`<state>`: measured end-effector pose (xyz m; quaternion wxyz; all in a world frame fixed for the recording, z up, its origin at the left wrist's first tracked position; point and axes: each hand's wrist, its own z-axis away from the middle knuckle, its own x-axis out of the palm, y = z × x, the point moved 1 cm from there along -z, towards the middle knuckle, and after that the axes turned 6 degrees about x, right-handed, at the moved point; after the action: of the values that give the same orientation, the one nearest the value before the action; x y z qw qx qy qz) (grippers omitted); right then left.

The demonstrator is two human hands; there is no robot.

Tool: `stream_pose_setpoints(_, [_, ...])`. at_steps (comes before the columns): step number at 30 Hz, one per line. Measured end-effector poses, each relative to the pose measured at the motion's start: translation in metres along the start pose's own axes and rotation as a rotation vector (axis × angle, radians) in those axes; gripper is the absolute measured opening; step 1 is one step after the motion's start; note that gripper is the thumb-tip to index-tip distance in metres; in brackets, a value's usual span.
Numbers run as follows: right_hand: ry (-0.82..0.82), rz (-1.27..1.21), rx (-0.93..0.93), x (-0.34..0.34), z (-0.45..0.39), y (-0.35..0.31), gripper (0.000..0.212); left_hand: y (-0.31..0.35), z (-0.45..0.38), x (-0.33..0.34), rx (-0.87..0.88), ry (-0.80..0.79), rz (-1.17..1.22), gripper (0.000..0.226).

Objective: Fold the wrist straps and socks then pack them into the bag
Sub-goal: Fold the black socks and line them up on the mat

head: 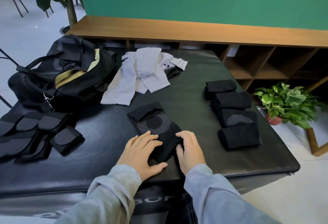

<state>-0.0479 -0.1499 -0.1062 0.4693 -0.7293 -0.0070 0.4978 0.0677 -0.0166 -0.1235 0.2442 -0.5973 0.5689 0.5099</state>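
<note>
A black sock (156,126) with a grey ring pattern lies flat on the black padded table (195,85), straight in front of me. My left hand (142,151) rests on its near end with fingers spread, thumb under the edge. My right hand (190,149) curls its fingers round the sock's near right edge. Several folded black socks (234,113) sit in a row at the right. Black wrist straps (35,135) lie at the left. The open black bag (58,74) with a tan lining stands at the far left.
A heap of light grey socks (142,71) lies beside the bag at the back. A wooden shelf unit (266,64) runs behind the table. A potted green plant (287,103) stands off the table's right edge.
</note>
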Motion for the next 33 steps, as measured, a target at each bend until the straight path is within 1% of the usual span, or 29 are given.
stream_pose_setpoints(3, [0.007,0.061,-0.039,-0.001,-0.001,0.0,0.021,0.0,0.0,-0.001,-0.001,-0.024,0.007,0.06])
stream_pose_setpoints(4, [0.014,0.076,-0.046,-0.001,-0.001,0.0,0.018,0.0,0.0,-0.001,-0.001,-0.019,0.009,0.057])
stream_pose_setpoints(6, [0.023,0.094,-0.049,-0.001,-0.001,-0.001,0.014,-0.001,0.0,-0.001,-0.01,0.028,0.035,0.045])
stream_pose_setpoints(8, [0.018,0.102,-0.043,-0.003,0.001,-0.002,0.016,-0.004,-0.001,-0.001,-0.025,0.087,0.104,0.033])
stream_pose_setpoints(9, [0.018,0.101,-0.049,-0.003,0.001,-0.002,0.018,-0.006,-0.001,-0.002,-0.042,0.11,0.144,0.032])
stream_pose_setpoints(12, [-0.008,0.125,-0.072,-0.003,0.001,-0.004,0.038,-0.007,-0.001,-0.005,-0.157,0.161,0.244,0.039])
stream_pose_setpoints(13, [-0.022,0.149,-0.069,-0.003,0.0,-0.005,0.04,-0.006,-0.002,-0.008,-0.211,0.162,0.275,0.037])
stream_pose_setpoints(15, [-0.05,0.198,-0.031,-0.004,-0.002,-0.007,0.034,-0.004,-0.002,-0.011,-0.333,0.156,0.317,0.021])
stream_pose_setpoints(16, [-0.055,0.214,-0.015,-0.005,-0.003,-0.007,0.031,-0.004,-0.002,-0.012,-0.39,0.15,0.335,0.017])
stream_pose_setpoints(19, [-0.065,0.19,0.037,-0.008,-0.004,-0.008,0.03,-0.002,-0.003,-0.015,-0.513,0.133,0.365,0.025])
stream_pose_setpoints(23, [-0.025,0.06,0.164,-0.004,-0.008,-0.004,0.026,-0.001,-0.006,-0.017,-0.628,0.148,0.355,0.028])
stream_pose_setpoints(26, [-0.009,0.052,0.241,-0.001,-0.013,-0.004,0.02,-0.004,-0.005,-0.015,-0.663,0.173,0.343,0.032])
stream_pose_setpoints(29, [-0.004,0.107,0.241,-0.001,-0.017,-0.006,0.017,-0.006,-0.005,-0.012,-0.662,0.207,0.323,0.034])
stream_pose_setpoints(31, [-0.008,0.153,0.227,0.0,-0.019,-0.007,0.018,-0.006,-0.005,-0.011,-0.603,0.221,0.266,0.025])
stream_pose_setpoints(33, [-0.013,0.202,0.193,-0.001,-0.021,-0.009,0.018,-0.006,-0.005,-0.009,-0.488,0.237,0.173,0.015])
